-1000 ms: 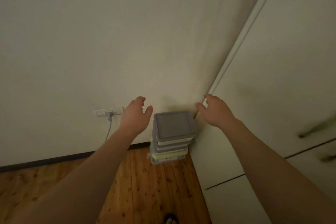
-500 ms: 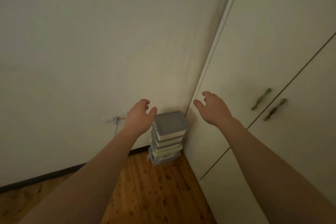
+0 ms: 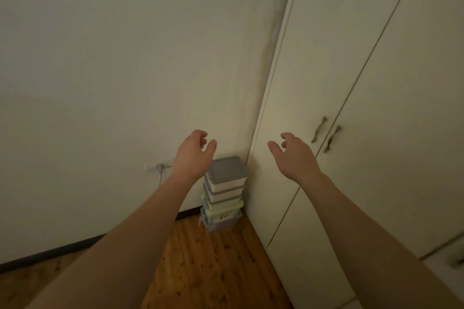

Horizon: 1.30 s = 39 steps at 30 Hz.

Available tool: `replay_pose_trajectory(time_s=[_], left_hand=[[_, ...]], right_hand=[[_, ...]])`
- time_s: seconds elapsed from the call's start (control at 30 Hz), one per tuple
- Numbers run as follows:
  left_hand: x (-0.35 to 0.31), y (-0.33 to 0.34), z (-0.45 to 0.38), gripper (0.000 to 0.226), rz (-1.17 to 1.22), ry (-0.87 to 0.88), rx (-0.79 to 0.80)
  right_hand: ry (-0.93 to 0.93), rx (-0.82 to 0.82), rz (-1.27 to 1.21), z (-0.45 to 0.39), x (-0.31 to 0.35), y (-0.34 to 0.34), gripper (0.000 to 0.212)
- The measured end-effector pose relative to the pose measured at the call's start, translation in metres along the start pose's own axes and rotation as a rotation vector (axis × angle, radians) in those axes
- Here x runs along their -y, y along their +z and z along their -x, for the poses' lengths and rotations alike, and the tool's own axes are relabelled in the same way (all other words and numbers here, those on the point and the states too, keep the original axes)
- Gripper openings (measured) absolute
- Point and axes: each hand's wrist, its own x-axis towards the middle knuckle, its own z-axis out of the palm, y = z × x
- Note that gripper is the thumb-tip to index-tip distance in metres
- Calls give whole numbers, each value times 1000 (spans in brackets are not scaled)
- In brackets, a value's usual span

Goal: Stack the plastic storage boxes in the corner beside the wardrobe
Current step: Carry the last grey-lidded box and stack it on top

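A stack of plastic storage boxes (image 3: 224, 192) stands on the wooden floor in the corner between the wall and the white wardrobe (image 3: 371, 83). The top boxes have grey lids; a pale green lid and a clear bluish box sit lower down. My left hand (image 3: 193, 155) hovers above and left of the stack, fingers loosely curled, holding nothing. My right hand (image 3: 293, 155) hangs in front of the wardrobe door, right of the stack, fingers relaxed and empty. Neither hand touches the boxes.
A wall socket with a plugged-in cable (image 3: 158, 167) sits left of the stack. Two green handles (image 3: 326, 137) are on the wardrobe doors. A dark skirting board (image 3: 50, 253) runs along the wall above the wooden floor (image 3: 213, 263).
Both hands have lifted away from the stack and drawn apart from it. The view has risen and backed off, so the boxes look smaller and more of the wardrobe shows.
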Motion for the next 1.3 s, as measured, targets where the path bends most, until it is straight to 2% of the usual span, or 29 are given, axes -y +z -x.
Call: replay_pose_trajectory(time_s=[0.2,0.37,0.63,0.8,1.03,1.3], left_hand=[[-28,-11,83,40,64,54,-3],[-42,-22,137,40,86,34,25],[-59,-52,184,40,117,70,75],[-69,-64,208,43,151,122,173],[-84,-82,261,40,250,223,338],[-120,-81,361,39,290,394,553]], right_hand=[[0,-33,-4,76,-13,-34,63],[15,-54,-26,129,-17,-53,63],[75,-99,-51,200,-10,-74,63],[127,-169,-5,254,-5,-87,61],[290,-300,15,344,6,-107,61],[489,-486,3,494,2,-142,63]])
